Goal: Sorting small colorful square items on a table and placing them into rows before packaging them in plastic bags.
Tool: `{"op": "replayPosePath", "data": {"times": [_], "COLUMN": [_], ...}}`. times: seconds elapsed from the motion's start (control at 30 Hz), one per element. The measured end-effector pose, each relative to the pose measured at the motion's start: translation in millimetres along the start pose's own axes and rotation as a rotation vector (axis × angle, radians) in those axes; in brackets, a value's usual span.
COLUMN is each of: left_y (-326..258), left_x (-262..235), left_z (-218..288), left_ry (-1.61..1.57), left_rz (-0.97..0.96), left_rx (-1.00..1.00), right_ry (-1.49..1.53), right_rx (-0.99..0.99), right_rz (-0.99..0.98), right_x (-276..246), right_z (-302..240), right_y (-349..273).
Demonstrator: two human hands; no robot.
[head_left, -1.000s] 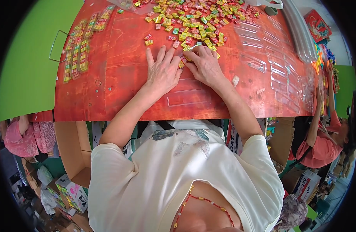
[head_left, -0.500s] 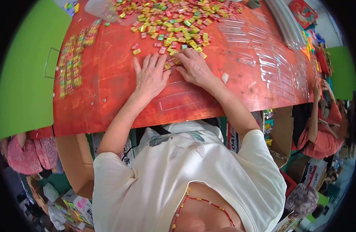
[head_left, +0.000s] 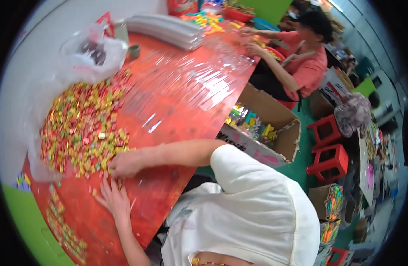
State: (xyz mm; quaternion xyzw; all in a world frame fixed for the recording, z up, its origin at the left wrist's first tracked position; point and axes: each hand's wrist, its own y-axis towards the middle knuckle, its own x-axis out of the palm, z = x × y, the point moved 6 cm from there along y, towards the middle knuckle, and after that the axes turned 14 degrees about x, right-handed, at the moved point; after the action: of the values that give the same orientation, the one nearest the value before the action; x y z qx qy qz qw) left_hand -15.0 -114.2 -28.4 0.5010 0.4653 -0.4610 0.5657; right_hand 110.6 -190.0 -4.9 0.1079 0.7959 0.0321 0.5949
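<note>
A large heap of small wrapped sweets (head_left: 82, 126), mostly yellow and red with some green, spreads over the red table (head_left: 168, 126). My left hand (head_left: 115, 201) rests at the heap's near edge with its fingers spread, next to a few sweets. Right beside it, my right hand (head_left: 126, 163) reaches to the edge of the heap. It is smeared by motion, and whether a sweet is in its fingers cannot be made out. Lined-up rows of sweets (head_left: 64, 224) lie at the lower left.
Clear plastic trays (head_left: 212, 86) lie across the table, below a stack of clear trays (head_left: 168, 31). A plastic bag (head_left: 99, 53) stands behind the heap. A co-worker (head_left: 303, 66) sits at the far right, near an open cardboard box (head_left: 266, 144) and red stools (head_left: 328, 162).
The view has swung strongly to the right, bringing the co-worker, box and stools into fuller sight. Both hands stay close together at the heap's near edge.
</note>
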Motion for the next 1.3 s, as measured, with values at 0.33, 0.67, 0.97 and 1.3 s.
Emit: {"op": "replayPosePath", "data": {"times": [0.33, 0.67, 0.97, 1.3], "left_y": [3, 8, 11, 17], "left_x": [-18, -14, -11, -15], "left_z": [-6, -15, -16, -15], "left_ry": [-0.053, -0.164, -0.145, -0.124], "left_rz": [-0.053, -0.036, 0.004, 0.0], "left_rx": [0.037, 0.035, 0.028, 0.067], "right_ry": [-0.057, -0.09, -0.082, 0.027], "right_rx": [-0.011, -0.037, -0.062, 0.22], "right_rz": [-0.002, 0.198, 0.298, 0.074], "right_x": [0, 6, 12, 14], "right_z": [-4, -19, -25, -10], "right_y": [13, -6, -14, 7]}}
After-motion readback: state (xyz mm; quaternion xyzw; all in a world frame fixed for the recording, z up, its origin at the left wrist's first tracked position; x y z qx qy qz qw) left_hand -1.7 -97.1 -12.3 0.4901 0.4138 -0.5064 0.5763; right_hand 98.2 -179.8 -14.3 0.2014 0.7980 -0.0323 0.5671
